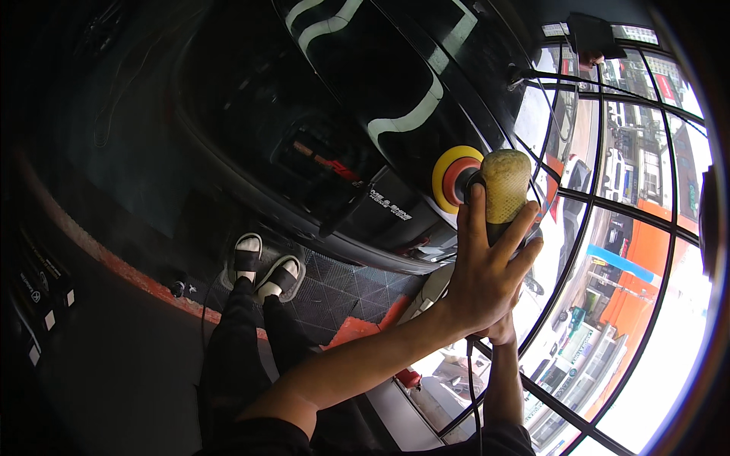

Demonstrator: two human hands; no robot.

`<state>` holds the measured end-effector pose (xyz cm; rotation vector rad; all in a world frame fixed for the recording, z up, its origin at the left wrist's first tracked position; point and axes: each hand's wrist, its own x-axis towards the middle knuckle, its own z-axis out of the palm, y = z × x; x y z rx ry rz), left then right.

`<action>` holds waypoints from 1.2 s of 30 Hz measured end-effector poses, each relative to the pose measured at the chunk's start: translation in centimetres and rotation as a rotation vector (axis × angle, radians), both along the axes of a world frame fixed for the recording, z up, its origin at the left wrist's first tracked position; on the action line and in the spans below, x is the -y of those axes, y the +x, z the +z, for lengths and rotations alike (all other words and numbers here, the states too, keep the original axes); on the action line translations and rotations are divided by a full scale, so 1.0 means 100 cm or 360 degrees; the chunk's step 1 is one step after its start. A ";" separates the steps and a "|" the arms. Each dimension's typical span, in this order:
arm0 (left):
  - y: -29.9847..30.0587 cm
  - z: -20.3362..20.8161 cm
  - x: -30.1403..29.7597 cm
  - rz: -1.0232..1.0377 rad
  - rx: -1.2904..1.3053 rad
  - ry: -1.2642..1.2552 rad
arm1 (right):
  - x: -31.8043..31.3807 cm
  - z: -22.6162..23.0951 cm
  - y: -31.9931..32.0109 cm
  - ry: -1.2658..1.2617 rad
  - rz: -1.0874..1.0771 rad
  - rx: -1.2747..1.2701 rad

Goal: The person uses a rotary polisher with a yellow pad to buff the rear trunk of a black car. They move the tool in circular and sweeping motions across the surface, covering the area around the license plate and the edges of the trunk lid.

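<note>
In front of me is a corded polisher with a worn yellowish head [505,182], a red-orange backing plate and a yellow foam pad [439,176]. My left hand [487,281] is wrapped over its body just below the head, fingers spread along it. Behind it, my right hand [502,330] grips the handle end, mostly hidden by the left wrist. A black cord [473,380] hangs from there. The pad faces the glossy body of a black car [327,205], close to its rear corner; whether it touches the paint I cannot tell.
The car fills the middle and upper view. My sandalled feet [248,254] stand on dark grid floor tiles [319,300], with red tiles [351,330] nearby. Black-framed windows [601,205] line the right side. A red strip [114,262] crosses the floor at left.
</note>
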<state>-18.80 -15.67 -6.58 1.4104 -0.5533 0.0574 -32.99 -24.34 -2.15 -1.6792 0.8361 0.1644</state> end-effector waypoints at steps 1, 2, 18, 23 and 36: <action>-0.006 0.000 0.001 -0.0059 0.0010 0.0009 | -0.002 -0.001 -0.008 -0.0029 -0.0053 0.0028; -0.011 0.000 0.002 -0.0117 0.0017 0.0017 | -0.003 -0.003 -0.016 -0.0054 -0.0104 0.0048; 0.042 -0.010 -0.011 0.0179 0.0137 0.0057 | -0.009 -0.014 0.041 0.0098 0.0147 0.0043; 0.028 -0.007 -0.008 0.0128 0.0070 0.0000 | -0.004 -0.015 0.024 0.0103 0.0144 0.0025; 0.037 -0.015 -0.010 0.0310 0.0114 -0.0016 | -0.001 -0.011 0.051 -0.0067 0.0304 0.0003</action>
